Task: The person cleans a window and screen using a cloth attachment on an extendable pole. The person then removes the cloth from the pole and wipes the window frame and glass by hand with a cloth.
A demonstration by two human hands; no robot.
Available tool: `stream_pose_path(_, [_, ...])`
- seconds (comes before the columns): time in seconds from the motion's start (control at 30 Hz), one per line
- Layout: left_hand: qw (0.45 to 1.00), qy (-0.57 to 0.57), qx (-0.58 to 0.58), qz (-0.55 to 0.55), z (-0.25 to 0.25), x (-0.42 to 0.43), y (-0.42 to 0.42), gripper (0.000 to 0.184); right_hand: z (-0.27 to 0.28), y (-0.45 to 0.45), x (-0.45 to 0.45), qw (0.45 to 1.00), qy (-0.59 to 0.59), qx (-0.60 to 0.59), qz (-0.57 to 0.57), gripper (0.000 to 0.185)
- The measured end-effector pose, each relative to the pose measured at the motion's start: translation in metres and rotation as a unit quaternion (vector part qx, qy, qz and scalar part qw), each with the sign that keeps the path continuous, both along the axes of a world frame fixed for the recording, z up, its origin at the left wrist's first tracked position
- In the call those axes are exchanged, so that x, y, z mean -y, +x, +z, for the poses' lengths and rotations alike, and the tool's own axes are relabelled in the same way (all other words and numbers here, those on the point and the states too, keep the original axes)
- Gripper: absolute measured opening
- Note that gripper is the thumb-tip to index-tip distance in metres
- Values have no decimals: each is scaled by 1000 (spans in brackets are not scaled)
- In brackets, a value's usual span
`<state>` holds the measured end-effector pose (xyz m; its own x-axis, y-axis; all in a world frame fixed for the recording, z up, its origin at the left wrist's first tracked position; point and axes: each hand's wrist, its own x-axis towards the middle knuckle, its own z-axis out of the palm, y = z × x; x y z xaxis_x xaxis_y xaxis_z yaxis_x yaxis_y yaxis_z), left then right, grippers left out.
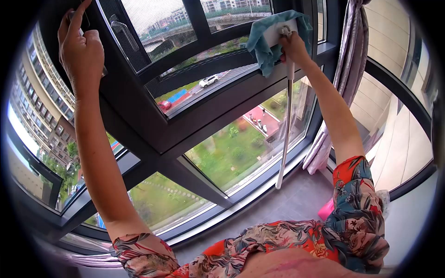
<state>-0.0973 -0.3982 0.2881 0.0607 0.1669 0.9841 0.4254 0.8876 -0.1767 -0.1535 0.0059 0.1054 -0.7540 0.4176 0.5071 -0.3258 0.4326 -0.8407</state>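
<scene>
My right hand (293, 48) is closed round the top of a mop, where the pole meets the flat white head. A teal cloth (266, 58) covers the mop head and hangs down in folds against the dark window frame. The silver-white pole (287, 125) slants down from that hand towards the sill. At the upper left, my left hand (82, 48) is raised at the dark frame beside the screened window, its fingers bent round a small metal part, probably a handle, that is mostly hidden.
Dark window frames (153, 125) with large panes surround both arms. A window handle (123, 32) shows behind the screen. A gathered curtain (345, 78) hangs at the right. Below lie the grey floor (301, 199) and a pink object (327, 210) near my right sleeve.
</scene>
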Motion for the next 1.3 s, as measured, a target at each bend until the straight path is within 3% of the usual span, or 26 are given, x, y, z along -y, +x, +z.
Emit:
stream_pose_path(0.1, [999, -18, -44, -12, 2, 5, -8, 56, -35, -8, 39, 984, 154, -33, -86, 33])
stream_pose_path(0.17, [998, -27, -52, -22, 2, 3, -9, 55, -40, 10, 93, 995, 102, -1, -22, 34])
stream_pose_path(0.23, [999, -18, -22, -29, 0, 0, -4, 53, -52, 13, 144, 986, 147, -79, -4, 34])
stream_pose_path(0.33, [1000, -17, -8, -21, -1, -1, -3, 52, -32, 45, 169, 988, 132, -54, 55, 34])
stream_pose_path(0.43, [999, -28, -38, -18, 2, 3, -7, 54, -36, 35, 155, 978, 197, -61, 13, 34])
stream_pose_path(0.53, [997, -46, -58, -6, 3, 4, -9, 54, -40, 12, 104, 982, 178, 34, -62, 34])
stream_pose_path(0.57, [997, -48, -60, 2, 3, 6, -7, 54, -44, 3, 72, 986, 150, 43, -59, 36])
stream_pose_path(0.6, [999, -35, 11, -6, 6, 10, -3, 52, -49, -7, 40, 989, 123, 53, -57, 39])
stream_pose_path(0.63, [997, -53, -58, 21, 4, 10, -10, 52, -33, 11, 31, 992, 38, 108, -47, 37])
stream_pose_path(0.67, [998, -32, -53, -29, -4, -4, 6, 53, -36, 10, 22, 995, 17, 82, -61, 38])
stream_pose_path(0.7, [995, -10, -51, -81, -11, -19, 20, 55, -38, 4, 27, 996, 10, 67, -55, 38])
stream_pose_path(0.8, [993, -1, -57, -102, -10, -16, 18, 54, -43, 12, 63, 999, -17, 43, -19, 35])
stream_pose_path(0.87, [992, -2, -59, -116, -10, -27, 17, 54, -62, -2, 98, 988, 133, -25, -75, 33])
stream_pose_path(0.97, [988, -2, -63, -138, -12, -27, 17, 55, -47, 33, 174, 993, 112, -28, 12, 34])
stream_pose_path(1.03, [985, -3, -63, -158, -12, -27, 20, 55, -49, 39, 201, 984, 169, -65, 5, 34])
stream_pose_path(1.1, [984, 6, -66, -163, -7, -30, 16, 54, -41, 47, 201, 987, 146, -55, 35, 34])
stream_pose_path(1.2, [986, -10, -65, -156, -7, -23, 14, 53, -42, 37, 182, 977, 202, -67, -15, 34])
stream_pose_path(1.3, [986, -21, -71, -150, -6, -20, 5, 50, -38, 29, 122, 981, 178, 27, -72, 36])
